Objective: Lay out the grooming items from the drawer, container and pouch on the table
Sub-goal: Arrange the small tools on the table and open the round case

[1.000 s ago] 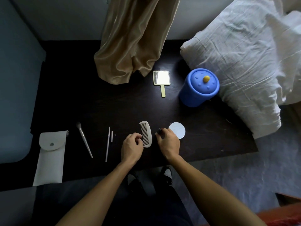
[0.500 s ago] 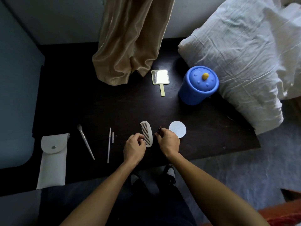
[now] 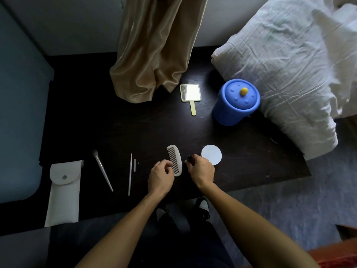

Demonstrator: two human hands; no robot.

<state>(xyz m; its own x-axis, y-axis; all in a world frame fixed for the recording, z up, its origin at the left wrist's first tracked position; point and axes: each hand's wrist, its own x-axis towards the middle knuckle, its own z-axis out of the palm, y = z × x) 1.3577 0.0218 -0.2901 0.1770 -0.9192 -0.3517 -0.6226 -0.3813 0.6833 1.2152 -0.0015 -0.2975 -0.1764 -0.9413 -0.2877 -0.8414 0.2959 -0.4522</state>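
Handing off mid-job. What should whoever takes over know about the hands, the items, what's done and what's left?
Left hand: curled fingers at the comb's toothed edge; grip unclear.
Right hand: pinches a small dark item between comb and round pad.
Laid out on the table: brush, thin stick, comb, pad, hand mirror.
Blue container lidded; pouch flap closed.
Left: set down the dark item. Whether more remains inside is hidden.

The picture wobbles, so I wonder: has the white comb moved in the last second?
No. The comb lies just as far left of the round white pad as before; only the camera shifted.
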